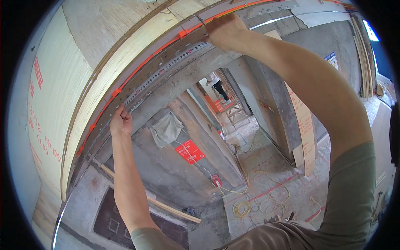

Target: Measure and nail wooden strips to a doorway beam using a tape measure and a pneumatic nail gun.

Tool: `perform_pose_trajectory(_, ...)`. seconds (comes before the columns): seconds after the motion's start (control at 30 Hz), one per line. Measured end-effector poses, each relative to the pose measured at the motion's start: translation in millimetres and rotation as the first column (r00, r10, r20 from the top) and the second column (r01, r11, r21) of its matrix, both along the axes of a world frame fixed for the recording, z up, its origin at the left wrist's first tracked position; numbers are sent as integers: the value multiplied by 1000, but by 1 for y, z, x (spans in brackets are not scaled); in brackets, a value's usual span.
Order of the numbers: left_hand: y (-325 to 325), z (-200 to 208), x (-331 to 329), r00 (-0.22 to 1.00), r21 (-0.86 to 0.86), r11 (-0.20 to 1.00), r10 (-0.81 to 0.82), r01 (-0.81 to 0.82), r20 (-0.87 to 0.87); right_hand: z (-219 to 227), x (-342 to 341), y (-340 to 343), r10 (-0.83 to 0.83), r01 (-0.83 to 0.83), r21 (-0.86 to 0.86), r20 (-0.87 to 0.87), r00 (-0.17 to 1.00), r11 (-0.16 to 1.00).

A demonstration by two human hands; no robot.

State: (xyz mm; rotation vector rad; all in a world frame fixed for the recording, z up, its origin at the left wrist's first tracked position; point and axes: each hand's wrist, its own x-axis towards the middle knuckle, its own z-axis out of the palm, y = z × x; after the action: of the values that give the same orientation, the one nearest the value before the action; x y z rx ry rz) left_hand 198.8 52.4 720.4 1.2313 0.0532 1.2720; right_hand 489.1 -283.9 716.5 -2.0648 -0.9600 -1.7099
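Observation:
Overhead, the white blade of a tape measure [168, 66] is pulled out between my hands, along a dark strip of the ceiling beside an orange conduit [156, 53]. My left hand [121, 121] pinches the near left end of the blade, fingertips up against the strip. Farther off and to the right, my right hand [226, 31] is closed at the blade's other end, its knuckles close to the conduit. Any tape case there is hidden by that hand. Both arms are raised.
Plywood panels [54, 83] border the conduit on the left. Below, yellow cables [241, 209] lie coiled on the floor and a timber batten [166, 208] leans by a dark door [121, 221]. Another person [217, 86] stands on a wooden trestle [234, 113] beyond the doorway.

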Motion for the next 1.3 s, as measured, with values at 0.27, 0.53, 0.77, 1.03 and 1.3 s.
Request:
perform_pose_trajectory(0.27, 7, 0, -5, 1000, 58, 998, 14, -14, 9, 3, -3, 4, 30, -39, 84, 99, 995, 996)
perform_pose_trajectory(0.53, -2, -3, 4, 999, 7, 999, 35, -36, 42, -1, 9, 3, -79, 82, -8, 201, 976, 997)
perform_pose_trajectory(0.77, -11, -5, 3, 997, -8, 999, 35, -34, 69, 5, -7, -3, -33, 33, -40, -2, 999, 999)
perform_pose_trajectory(1.03, -12, -7, 4, 994, -9, 1000, 0, 1, 106, 2, -26, -8, -14, 14, 7, -7, 1000, 1000)
perform_pose_trajectory(1.3, 3, -5, -2, 998, 13, 1000, -6, 5, 66, 4, -16, -3, 41, -41, 1, -88, 995, 999)
